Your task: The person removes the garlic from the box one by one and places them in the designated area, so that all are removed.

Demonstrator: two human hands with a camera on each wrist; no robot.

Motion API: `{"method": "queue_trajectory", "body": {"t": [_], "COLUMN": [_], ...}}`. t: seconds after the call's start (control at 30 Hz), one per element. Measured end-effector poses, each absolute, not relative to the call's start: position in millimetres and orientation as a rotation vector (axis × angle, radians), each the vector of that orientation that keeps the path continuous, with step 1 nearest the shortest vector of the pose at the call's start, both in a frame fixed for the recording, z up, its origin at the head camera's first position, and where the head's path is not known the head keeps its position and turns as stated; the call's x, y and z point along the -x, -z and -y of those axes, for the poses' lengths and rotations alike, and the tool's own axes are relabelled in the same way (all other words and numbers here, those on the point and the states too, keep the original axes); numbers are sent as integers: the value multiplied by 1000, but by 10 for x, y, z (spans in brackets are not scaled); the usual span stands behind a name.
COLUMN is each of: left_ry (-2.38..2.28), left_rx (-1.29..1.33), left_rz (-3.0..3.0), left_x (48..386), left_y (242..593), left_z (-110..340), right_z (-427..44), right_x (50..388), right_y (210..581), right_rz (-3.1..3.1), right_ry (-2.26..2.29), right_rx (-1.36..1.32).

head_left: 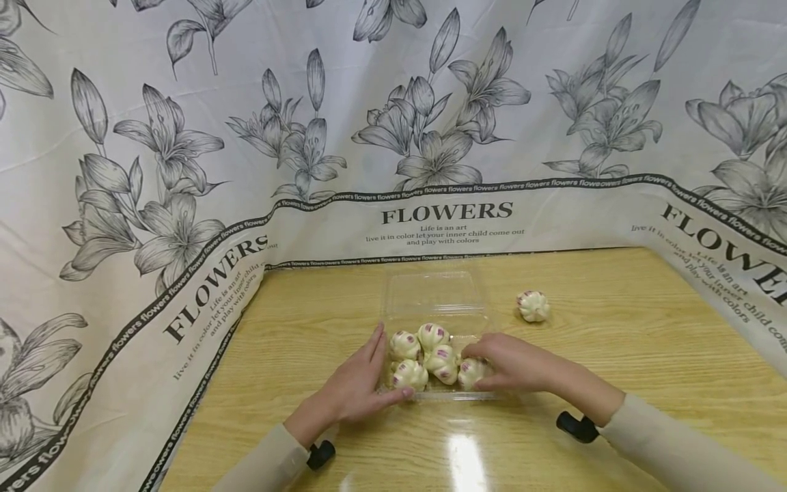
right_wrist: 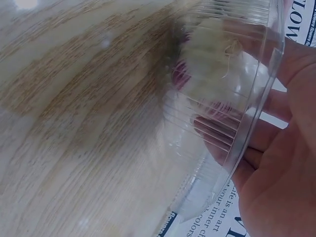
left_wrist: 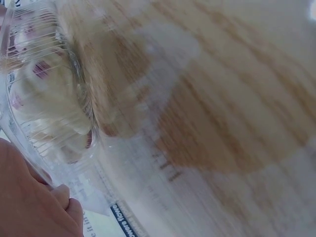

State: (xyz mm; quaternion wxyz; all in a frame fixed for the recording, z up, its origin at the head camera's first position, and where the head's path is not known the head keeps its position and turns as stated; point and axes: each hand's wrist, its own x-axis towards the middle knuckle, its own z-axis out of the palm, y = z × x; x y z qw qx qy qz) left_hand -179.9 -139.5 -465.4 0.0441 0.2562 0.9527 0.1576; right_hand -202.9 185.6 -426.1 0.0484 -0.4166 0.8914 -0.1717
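A clear plastic clamshell box [head_left: 439,395] stands on the table with several garlic bulbs [head_left: 410,375] inside, cream with purple marks. My left hand [head_left: 356,383] lies along the box's left side, fingers straight and thumb at the front rim. At the right front corner, my right hand [head_left: 513,362] reaches over the rim and holds a garlic bulb [head_left: 472,373] between thumb and fingers. That bulb [right_wrist: 212,64] shows through the ribbed wall in the right wrist view, fingertips beside it. More bulbs [left_wrist: 47,89] appear through the wall in the left wrist view.
Behind the box its hinged lid [head_left: 433,290] lies open on the wooden table [head_left: 320,301]. One loose garlic bulb [head_left: 533,306] sits on the table to the box's right. A flower-printed cloth [head_left: 430,137] hangs around the back and sides.
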Motion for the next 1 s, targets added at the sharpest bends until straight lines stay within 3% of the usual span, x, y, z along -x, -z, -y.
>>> {"method": "queue_trajectory", "body": {"t": [0.6,1.0], "left_ry": [-483,-488], "left_rx": [-783,-797], "left_rz": [-2917,-2923], "left_x": [1805,1808], "left_y": [4651,4663], "left_z": [1403,1406], "right_z": [-1912,-2057], "right_x": [2080,2138], "right_y": [4119,4126], "right_rz": [-2810,-2816], "right_ry": [609,955], "right_rx": [1172,1054]}}
